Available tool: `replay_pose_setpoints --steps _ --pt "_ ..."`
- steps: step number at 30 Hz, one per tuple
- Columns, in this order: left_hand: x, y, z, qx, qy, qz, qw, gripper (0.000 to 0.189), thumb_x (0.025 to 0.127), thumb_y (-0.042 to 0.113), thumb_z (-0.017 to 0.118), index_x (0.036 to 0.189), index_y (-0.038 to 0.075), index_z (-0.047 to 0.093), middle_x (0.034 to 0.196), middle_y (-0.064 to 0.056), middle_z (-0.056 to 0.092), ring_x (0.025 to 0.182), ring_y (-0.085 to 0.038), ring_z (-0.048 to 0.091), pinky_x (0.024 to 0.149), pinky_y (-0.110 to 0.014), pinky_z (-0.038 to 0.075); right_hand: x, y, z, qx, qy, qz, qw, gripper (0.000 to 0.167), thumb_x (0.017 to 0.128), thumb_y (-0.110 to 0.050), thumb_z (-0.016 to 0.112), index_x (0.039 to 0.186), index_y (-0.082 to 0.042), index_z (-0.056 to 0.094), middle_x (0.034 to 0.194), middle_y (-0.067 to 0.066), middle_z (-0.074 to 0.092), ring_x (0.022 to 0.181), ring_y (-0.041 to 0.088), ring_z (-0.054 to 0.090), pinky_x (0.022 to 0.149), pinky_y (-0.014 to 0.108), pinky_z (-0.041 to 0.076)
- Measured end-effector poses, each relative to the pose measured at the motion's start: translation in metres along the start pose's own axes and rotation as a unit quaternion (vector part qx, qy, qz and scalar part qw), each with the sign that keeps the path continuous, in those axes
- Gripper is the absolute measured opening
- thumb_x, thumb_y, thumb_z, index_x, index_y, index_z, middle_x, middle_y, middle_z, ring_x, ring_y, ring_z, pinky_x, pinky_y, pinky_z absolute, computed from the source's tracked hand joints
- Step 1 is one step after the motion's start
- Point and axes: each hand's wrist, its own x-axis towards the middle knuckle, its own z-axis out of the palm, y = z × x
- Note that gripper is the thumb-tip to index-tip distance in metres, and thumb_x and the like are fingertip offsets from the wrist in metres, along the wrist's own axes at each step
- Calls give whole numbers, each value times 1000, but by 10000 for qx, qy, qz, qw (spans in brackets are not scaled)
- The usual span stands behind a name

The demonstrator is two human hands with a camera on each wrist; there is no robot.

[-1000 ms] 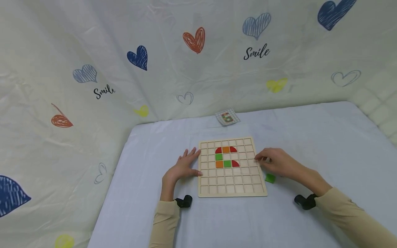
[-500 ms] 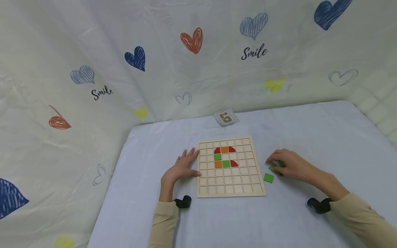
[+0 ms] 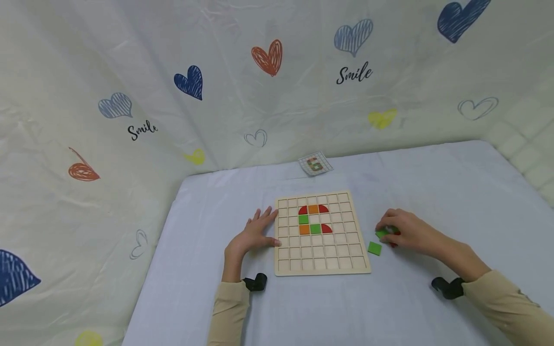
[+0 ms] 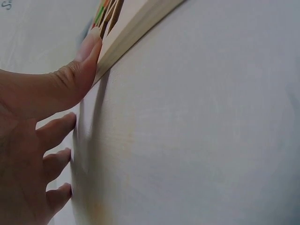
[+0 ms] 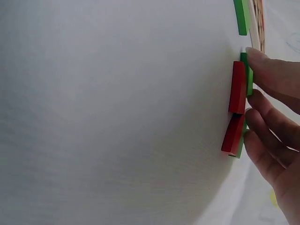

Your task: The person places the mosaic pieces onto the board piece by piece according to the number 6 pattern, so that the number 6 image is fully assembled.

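Note:
A square wooden grid board (image 3: 322, 264) lies on the cloth. Red quarter-round, orange and green square pieces sit in its cells, forming a partial figure. My left hand (image 3: 252, 233) is spread flat at the board's left edge, its thumb (image 4: 89, 51) touching the rim. To the right of the board my right hand (image 3: 409, 233) reaches down into a small cluster of pieces. Thumb and forefinger pinch a green square tile (image 5: 249, 77) there. Beside it are a red piece (image 5: 237, 86), a second red piece (image 5: 233, 133) and another green one, partly hidden.
A loose green tile (image 3: 374, 248) lies between the board's right edge and my right hand. Farther back, near the hanging sheet with printed hearts, rests a pattern card (image 3: 315, 164) showing a similar figure. White cloth (image 3: 320, 312) covers the table.
My right hand has moved from the board's right edge out to the cluster of pieces on its right. My left hand stays at the left edge.

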Motion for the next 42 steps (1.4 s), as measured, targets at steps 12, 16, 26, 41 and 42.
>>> replay_pose_setpoints --steps 12,16,26,41,42 --pt "0 -1 0 -31 10 39 10000 94 85 26 85 163 15 32 172 -9 19 161 -35 3 128 -60 4 1 3 8 126 828 -469 9954 27 74 0 88 96 -7 75 88 -5 69 74 2 56 64 25 53" --pt "1 -2 1 -50 11 37 10000 95 85 25 85 163 15 32 172 -9 19 161 -35 2 128 -60 4 2 3 9 97 1124 -728 9910 27 73 4 86 97 -6 78 85 -8 68 74 -2 54 61 23 51" --pt "0 -2 2 -71 -5 -7 10000 94 86 26 84 163 17 31 172 -7 18 161 -33 1 129 -59 2 5 -3 11 243 1385 -858 9863 28 74 7 85 96 -10 79 83 -13 66 73 -4 54 60 20 49" --pt "1 -3 0 -49 -26 19 10000 95 86 27 84 164 18 31 173 -6 17 161 -32 0 129 -58 2 19 -25 8 1127 500 12 9924 25 86 4 76 107 -8 77 100 1 76 79 5 70 57 21 54" --pt "1 -3 0 -51 -26 21 10000 95 86 27 84 164 18 31 173 -6 17 161 -32 0 129 -58 2 20 -26 8 1164 469 26 9921 25 85 4 77 108 -8 77 101 2 76 79 5 70 59 21 56"
